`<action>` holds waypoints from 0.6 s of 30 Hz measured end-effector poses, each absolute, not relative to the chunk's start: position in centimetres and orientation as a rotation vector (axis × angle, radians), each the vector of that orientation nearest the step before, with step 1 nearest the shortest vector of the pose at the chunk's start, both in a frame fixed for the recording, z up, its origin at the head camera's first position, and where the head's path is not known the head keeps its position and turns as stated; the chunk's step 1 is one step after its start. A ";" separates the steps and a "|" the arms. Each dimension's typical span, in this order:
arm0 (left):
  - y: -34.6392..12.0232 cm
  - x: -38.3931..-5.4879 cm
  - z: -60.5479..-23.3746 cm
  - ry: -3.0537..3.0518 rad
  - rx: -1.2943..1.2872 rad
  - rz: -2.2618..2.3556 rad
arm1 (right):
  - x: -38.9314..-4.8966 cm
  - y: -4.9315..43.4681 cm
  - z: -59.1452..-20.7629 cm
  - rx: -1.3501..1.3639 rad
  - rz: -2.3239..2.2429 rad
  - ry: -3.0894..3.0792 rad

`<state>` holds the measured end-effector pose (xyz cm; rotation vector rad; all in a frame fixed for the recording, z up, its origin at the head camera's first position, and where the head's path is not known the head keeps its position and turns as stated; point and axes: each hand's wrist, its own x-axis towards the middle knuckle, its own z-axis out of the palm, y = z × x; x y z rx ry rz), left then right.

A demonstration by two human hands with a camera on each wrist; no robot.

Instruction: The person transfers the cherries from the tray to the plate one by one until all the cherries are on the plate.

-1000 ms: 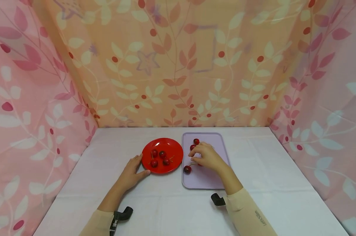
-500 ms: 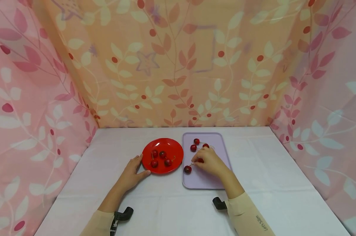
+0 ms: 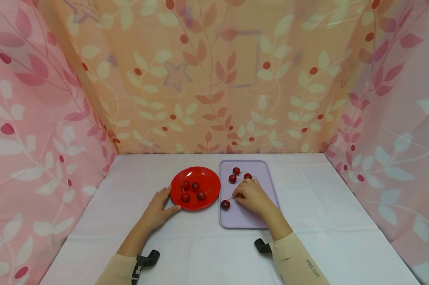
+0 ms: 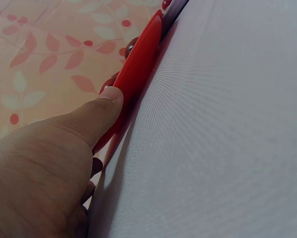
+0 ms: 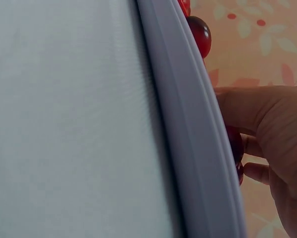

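Observation:
My left hand (image 3: 158, 209) holds the rim of a round red plate (image 3: 213, 200), with the thumb over its near edge and the fingers at its left side. The thumb on the plate (image 4: 141, 62) shows close up in the left wrist view. Several cherries (image 3: 185, 197) with stems lie on the plate. Over a pale purple tray (image 3: 240, 219), my right hand (image 3: 255, 198) pinches a cherry (image 5: 234, 144), largely hidden by the fingers in the head view. Another cherry (image 3: 225, 204) lies left of this hand; more cherries (image 3: 233, 179) lie toward the tray's far end.
Plate and tray stand side by side on a white-covered table (image 3: 200, 253). A patterned curtain (image 3: 214, 79) rises behind the table, with similar pink cloth (image 3: 40, 158) along both sides. The tray's raised edge (image 5: 188, 124) fills the middle of the right wrist view.
My right hand has lowered slightly and its fingers have closed on a cherry in the tray's middle. One cherry on the plate has rolled slightly; the left hand has stayed put.

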<state>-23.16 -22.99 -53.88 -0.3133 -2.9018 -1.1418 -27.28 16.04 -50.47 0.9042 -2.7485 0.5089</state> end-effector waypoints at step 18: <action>-23.0 -23.2 -53.9 -2.925 -0.289 -1.120 | -27.3 15.6 -51.1 0.872 0.358 -2.680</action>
